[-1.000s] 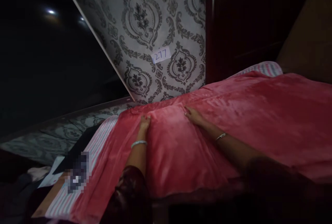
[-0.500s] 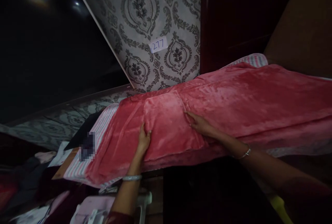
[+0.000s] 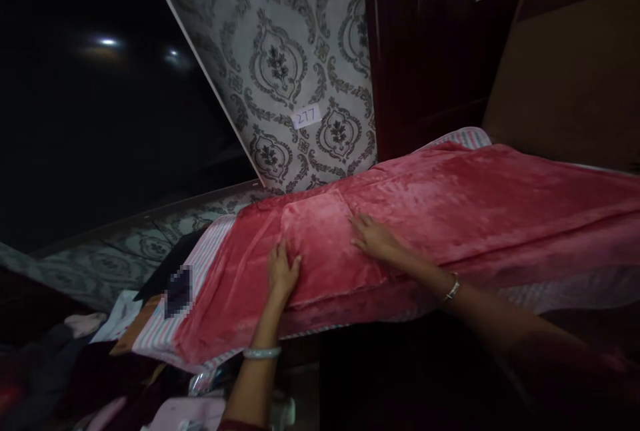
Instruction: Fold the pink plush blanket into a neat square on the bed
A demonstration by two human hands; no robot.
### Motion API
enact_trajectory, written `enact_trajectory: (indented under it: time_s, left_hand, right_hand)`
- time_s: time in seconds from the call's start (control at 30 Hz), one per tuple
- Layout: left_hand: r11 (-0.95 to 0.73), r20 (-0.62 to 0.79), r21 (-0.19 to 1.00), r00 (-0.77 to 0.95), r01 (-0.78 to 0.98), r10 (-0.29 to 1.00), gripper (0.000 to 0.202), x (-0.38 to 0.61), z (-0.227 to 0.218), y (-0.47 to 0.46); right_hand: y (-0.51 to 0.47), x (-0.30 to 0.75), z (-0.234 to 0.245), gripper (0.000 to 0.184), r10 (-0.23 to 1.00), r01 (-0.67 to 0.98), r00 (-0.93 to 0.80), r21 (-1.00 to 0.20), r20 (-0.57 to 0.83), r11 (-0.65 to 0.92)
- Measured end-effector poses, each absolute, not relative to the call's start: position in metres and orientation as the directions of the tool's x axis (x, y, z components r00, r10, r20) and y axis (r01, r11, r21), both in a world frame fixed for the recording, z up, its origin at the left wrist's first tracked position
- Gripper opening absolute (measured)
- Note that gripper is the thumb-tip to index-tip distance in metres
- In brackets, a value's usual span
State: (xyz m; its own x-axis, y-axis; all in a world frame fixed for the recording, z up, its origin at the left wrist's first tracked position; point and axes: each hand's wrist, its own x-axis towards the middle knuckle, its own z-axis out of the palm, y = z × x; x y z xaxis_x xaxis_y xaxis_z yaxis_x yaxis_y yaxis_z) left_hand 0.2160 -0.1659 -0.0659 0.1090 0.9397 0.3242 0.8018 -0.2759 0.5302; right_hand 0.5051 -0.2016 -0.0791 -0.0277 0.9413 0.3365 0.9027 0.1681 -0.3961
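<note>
A pink plush blanket [image 3: 475, 198] covers a bed, with a pillow-shaped bulge [image 3: 320, 238] under it near the left end. My left hand [image 3: 281, 273] lies flat on the left edge of that bulge, fingers stretched out. My right hand [image 3: 373, 239] rests flat on the bulge's right side, fingers spread. Each wrist wears a bangle. Neither hand holds anything.
A striped sheet [image 3: 200, 271] shows under the blanket at the left end. Patterned wallpaper with a paper label "277" [image 3: 306, 116] stands behind. A dark wooden door [image 3: 425, 51] and a brown headboard panel [image 3: 565, 78] are at the right. Clothes and clutter [image 3: 75, 358] lie at lower left.
The view has pulled back from the bed. Both hands slid toward the near side of the bulge, still pressed flat on the blanket.
</note>
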Motion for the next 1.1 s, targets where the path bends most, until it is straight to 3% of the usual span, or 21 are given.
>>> enact_trajectory:
  time_s: [0.07, 0.13, 0.23, 0.37, 0.87, 1.0, 1.1]
  left_hand:
    - [-0.354, 0.313, 0.351, 0.248, 0.867, 0.917, 0.068, 0.23, -0.068, -0.178]
    - [-0.368, 0.213, 0.249, 0.32, 0.896, 0.923, 0.068, 0.241, -0.074, -0.188]
    - [-0.35, 0.069, 0.192, 0.343, 0.917, 0.937, 0.068, 0.249, -0.084, -0.197]
    - [-0.34, 0.034, 0.151, 0.338, 0.928, 0.94, 0.069, 0.248, -0.086, -0.199]
    - [-0.348, 0.039, 0.133, 0.346, 0.928, 0.937, 0.069, 0.248, -0.081, -0.203]
    - [-0.364, 0.037, 0.228, 0.365, 0.903, 0.93, 0.063, 0.236, -0.076, -0.19]
    - [-0.373, 0.156, 0.328, 0.34, 0.868, 0.927, 0.049, 0.232, -0.058, -0.153]
  right_hand:
    - [-0.199, 0.49, -0.082, 0.073, 0.931, 0.92, -0.076, -0.335, 0.358, 0.204]
    - [-0.199, 0.48, -0.094, 0.075, 0.94, 0.927, -0.109, -0.309, 0.323, 0.213]
    - [-0.201, 0.479, -0.117, 0.073, 0.961, 0.934, -0.102, -0.307, 0.256, 0.18]
    - [-0.204, 0.485, -0.127, 0.074, 0.965, 0.939, -0.086, -0.304, 0.246, 0.161]
    - [-0.21, 0.484, -0.118, 0.074, 0.972, 0.95, -0.103, -0.27, 0.211, 0.159]
    - [-0.21, 0.493, -0.098, 0.073, 0.984, 0.935, -0.162, -0.305, 0.08, 0.179]
    - [-0.189, 0.499, -0.071, 0.058, 0.983, 0.919, -0.123, -0.36, 0.134, 0.164]
